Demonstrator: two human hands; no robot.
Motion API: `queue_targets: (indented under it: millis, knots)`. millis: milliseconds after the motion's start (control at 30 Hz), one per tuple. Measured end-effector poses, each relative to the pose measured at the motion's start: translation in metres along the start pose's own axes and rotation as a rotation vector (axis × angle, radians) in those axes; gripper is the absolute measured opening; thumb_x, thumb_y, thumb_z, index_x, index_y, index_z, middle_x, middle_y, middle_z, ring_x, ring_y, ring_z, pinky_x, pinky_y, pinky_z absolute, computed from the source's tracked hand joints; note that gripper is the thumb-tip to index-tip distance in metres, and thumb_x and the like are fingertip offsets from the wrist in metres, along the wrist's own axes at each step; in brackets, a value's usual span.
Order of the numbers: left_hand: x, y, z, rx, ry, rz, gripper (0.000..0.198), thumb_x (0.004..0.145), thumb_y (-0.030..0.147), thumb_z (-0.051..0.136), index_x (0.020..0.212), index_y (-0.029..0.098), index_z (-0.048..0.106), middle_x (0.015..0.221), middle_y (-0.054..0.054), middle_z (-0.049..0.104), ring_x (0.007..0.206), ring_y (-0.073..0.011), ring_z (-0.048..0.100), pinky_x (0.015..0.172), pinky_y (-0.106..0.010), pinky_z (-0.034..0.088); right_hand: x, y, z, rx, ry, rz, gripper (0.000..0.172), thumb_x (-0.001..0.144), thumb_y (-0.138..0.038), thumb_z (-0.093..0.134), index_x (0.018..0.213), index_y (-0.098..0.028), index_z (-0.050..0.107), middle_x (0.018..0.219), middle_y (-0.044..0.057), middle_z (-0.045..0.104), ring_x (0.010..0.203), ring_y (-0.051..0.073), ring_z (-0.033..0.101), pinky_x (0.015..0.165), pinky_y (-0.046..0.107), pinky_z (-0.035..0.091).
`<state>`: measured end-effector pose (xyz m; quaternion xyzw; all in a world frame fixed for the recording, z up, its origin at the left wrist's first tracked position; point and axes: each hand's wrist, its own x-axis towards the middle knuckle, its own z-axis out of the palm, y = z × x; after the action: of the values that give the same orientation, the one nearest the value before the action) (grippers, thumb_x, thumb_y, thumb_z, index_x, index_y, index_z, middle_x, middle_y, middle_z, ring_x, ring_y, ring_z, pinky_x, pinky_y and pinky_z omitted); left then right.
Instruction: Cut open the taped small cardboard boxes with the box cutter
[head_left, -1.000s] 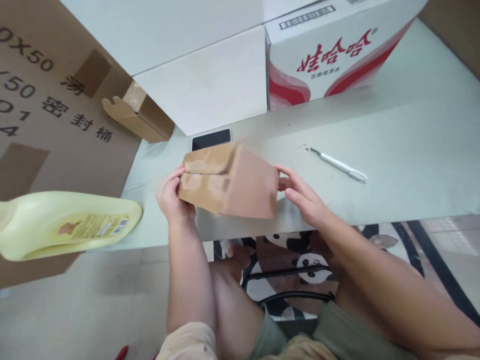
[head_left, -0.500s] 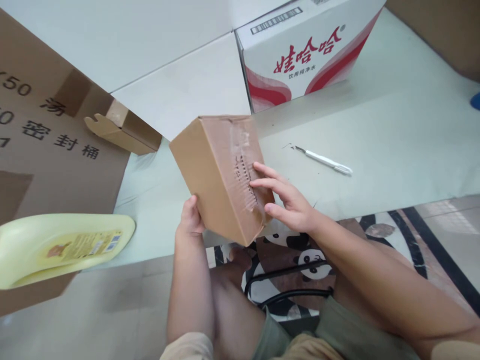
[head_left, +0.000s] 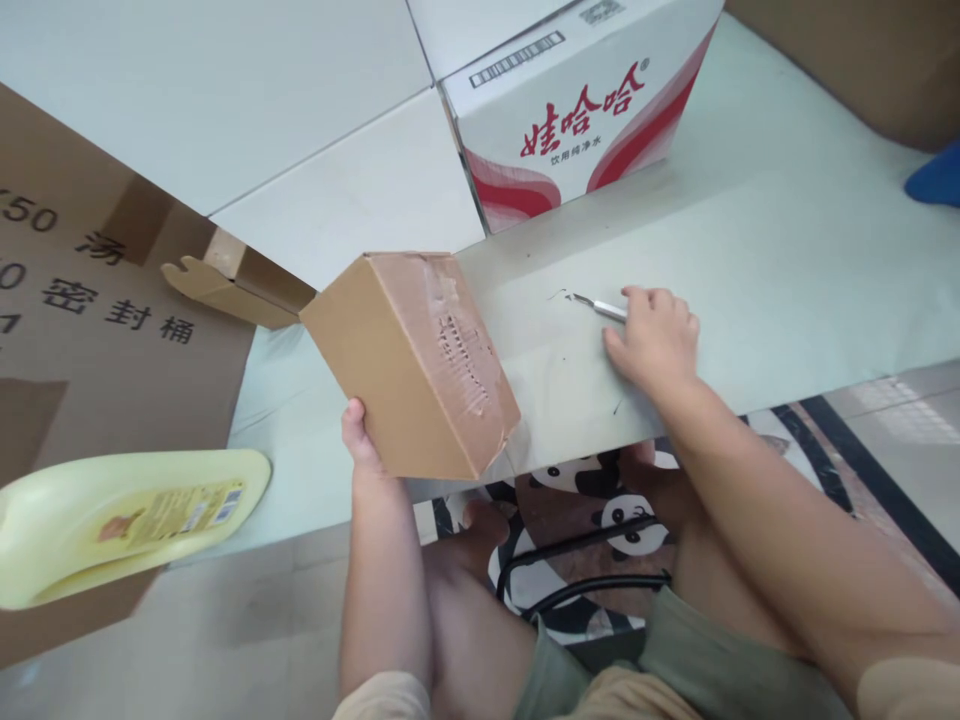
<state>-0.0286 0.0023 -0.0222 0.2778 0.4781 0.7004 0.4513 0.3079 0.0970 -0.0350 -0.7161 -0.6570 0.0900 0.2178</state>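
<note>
In the head view a small brown cardboard box is held tilted at the table's front edge. My left hand is closed on its lower left side, the thumb on the near face and the other fingers hidden behind. Clear tape covers the box's right-hand face, where rows of small torn marks show. To the right, a craft knife with a white handle and thin metal tip lies on the table. My right hand is over its handle, fingers curled round it, the tip pointing left.
A white carton with red print stands at the back beside plain white boxes. At left are a large brown carton, a small open cardboard box and a pale yellow bottle. Something blue lies far right.
My right hand has left the taped face of the box and moved right onto the knife handle. The box, still in my left hand, has shifted slightly left in view.
</note>
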Motion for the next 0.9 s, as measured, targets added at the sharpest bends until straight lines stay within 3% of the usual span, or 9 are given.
queue_targets:
  millis: [133,200,267,333,400,500,667,900]
  knots:
    - [-0.002,0.001,-0.003,-0.009,0.030,-0.017,0.052,0.065,0.063,0.077,0.098,0.023,0.075,0.092,-0.004,0.076,0.082,-0.0224,0.072,0.076,-0.032,0.060,0.002,0.013,-0.002,0.011,-0.061,0.027,0.026,0.088,-0.029,0.052,0.102,-0.015,0.069,0.106,0.018,0.062,0.100,0.032,0.053,0.084,0.045,0.040]
    - [-0.003,0.002,-0.002,-0.002,0.049,-0.030,0.052,0.063,0.061,0.079,0.096,0.022,0.075,0.090,-0.004,0.076,0.082,-0.0231,0.072,0.074,-0.032,0.059,-0.002,0.003,-0.007,0.266,-0.086,-0.008,0.026,0.093,-0.032,0.047,0.096,-0.016,0.067,0.090,0.012,0.061,0.084,0.025,0.055,0.075,0.039,0.041]
    - [-0.004,0.002,0.000,0.005,0.057,-0.035,0.052,0.061,0.060,0.080,0.095,0.021,0.075,0.087,-0.004,0.076,0.082,-0.0239,0.072,0.074,-0.032,0.059,-0.009,-0.015,-0.014,0.664,-0.176,-0.067,0.036,0.100,-0.043,0.038,0.096,-0.018,0.064,0.074,0.004,0.055,0.065,0.017,0.051,0.063,0.032,0.040]
    - [-0.005,0.002,0.002,0.001,0.037,-0.062,0.053,0.062,0.060,0.080,0.098,0.021,0.075,0.088,-0.005,0.075,0.084,-0.0248,0.072,0.075,-0.034,0.059,-0.017,-0.035,-0.021,1.032,-0.336,-0.146,0.047,0.100,-0.060,0.036,0.102,-0.020,0.060,0.064,-0.003,0.047,0.051,0.012,0.042,0.051,0.027,0.036]
    - [-0.007,0.002,0.002,-0.008,-0.003,-0.120,0.055,0.063,0.060,0.079,0.102,0.021,0.074,0.092,-0.005,0.075,0.087,-0.0260,0.072,0.077,-0.036,0.060,-0.024,-0.051,-0.027,1.220,-0.508,-0.232,0.052,0.095,-0.068,0.043,0.108,-0.020,0.058,0.059,-0.007,0.042,0.045,0.010,0.036,0.045,0.024,0.032]
    - [-0.011,0.003,0.002,-0.011,-0.038,-0.193,0.058,0.062,0.061,0.079,0.105,0.022,0.073,0.096,-0.005,0.076,0.087,-0.0269,0.072,0.076,-0.039,0.061,-0.030,-0.063,-0.029,1.248,-0.635,-0.254,0.056,0.093,-0.071,0.045,0.103,-0.018,0.061,0.057,-0.007,0.046,0.043,0.007,0.039,0.041,0.022,0.031]
    - [-0.014,0.002,0.004,-0.002,-0.057,-0.207,0.059,0.062,0.062,0.080,0.106,0.024,0.073,0.096,-0.005,0.076,0.083,-0.0257,0.073,0.070,-0.036,0.062,-0.032,-0.061,-0.024,1.207,-0.636,-0.193,0.055,0.094,-0.068,0.044,0.098,-0.017,0.064,0.057,-0.006,0.051,0.041,0.006,0.040,0.040,0.021,0.030]
    - [-0.016,0.002,0.006,0.001,-0.084,-0.286,0.063,0.062,0.061,0.080,0.113,0.025,0.071,0.097,-0.005,0.076,0.084,-0.0267,0.072,0.072,-0.038,0.062,-0.034,-0.059,-0.026,1.183,-0.588,-0.255,0.053,0.098,-0.063,0.041,0.103,-0.016,0.067,0.056,-0.005,0.051,0.045,0.007,0.040,0.045,0.022,0.032]
